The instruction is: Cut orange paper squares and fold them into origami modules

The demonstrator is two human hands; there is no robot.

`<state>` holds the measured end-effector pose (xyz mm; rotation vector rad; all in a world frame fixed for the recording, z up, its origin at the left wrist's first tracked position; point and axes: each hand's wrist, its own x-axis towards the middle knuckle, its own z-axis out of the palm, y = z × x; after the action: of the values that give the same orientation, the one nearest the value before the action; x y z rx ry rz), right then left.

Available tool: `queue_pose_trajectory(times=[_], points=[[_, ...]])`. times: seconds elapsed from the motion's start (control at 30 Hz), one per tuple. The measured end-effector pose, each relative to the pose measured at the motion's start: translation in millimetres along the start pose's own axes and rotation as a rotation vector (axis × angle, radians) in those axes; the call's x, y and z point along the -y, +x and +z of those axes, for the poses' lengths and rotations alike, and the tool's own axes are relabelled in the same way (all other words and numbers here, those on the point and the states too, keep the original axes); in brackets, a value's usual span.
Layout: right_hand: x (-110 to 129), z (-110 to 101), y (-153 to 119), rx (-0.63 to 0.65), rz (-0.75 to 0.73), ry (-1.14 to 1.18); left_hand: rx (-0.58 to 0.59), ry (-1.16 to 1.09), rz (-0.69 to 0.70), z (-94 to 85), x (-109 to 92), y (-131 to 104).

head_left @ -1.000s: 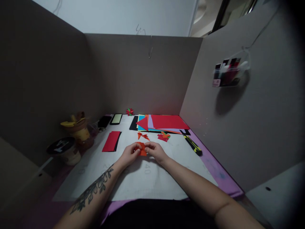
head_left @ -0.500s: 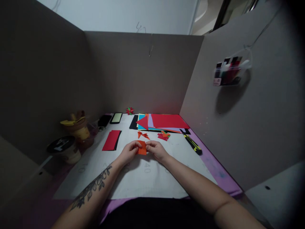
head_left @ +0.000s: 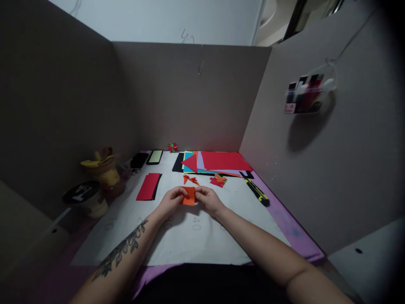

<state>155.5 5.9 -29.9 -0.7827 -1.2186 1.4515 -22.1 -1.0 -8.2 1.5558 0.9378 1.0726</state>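
Observation:
Between both hands is a small orange paper piece [head_left: 189, 196], held a little above the white sheet [head_left: 202, 245]. My left hand [head_left: 173, 198] pinches its left edge, thumb and fingers together. At the right edge, my right hand [head_left: 208, 199] grips it the same way. Just beyond the hands lie small folded orange pieces [head_left: 190, 180]. Beside them, to the right, is a little pile of red, orange and green cut papers [head_left: 218, 180]. A stack of red strips [head_left: 148, 186] with black ones under it lies to the left.
Coloured sheets [head_left: 226, 161] lie at the back, with a red-green paper star [head_left: 173, 147] and a phone [head_left: 155, 156] to their left. A yellow-black cutter [head_left: 257, 193] is at right. A lidded cup [head_left: 84, 198] and a pot [head_left: 104, 169] stand at left.
The view has shifted very slightly. Both hands keep the orange paper in nearly the same position and grip.

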Motion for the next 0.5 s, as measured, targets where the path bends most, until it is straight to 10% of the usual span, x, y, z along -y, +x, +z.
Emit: queue_pose_trajectory(times=[0.3,0.5], points=[[-8.8,1.1,-1.5,-0.130,-0.172,-0.349,0.003,0.202,0.039,8.0,1.5,-2.1],[-3.1,-1.9,-0.4,-0.274,-0.177,-0.409,-0.211,0.089,-0.053,-6.2,3.9,5.9]])
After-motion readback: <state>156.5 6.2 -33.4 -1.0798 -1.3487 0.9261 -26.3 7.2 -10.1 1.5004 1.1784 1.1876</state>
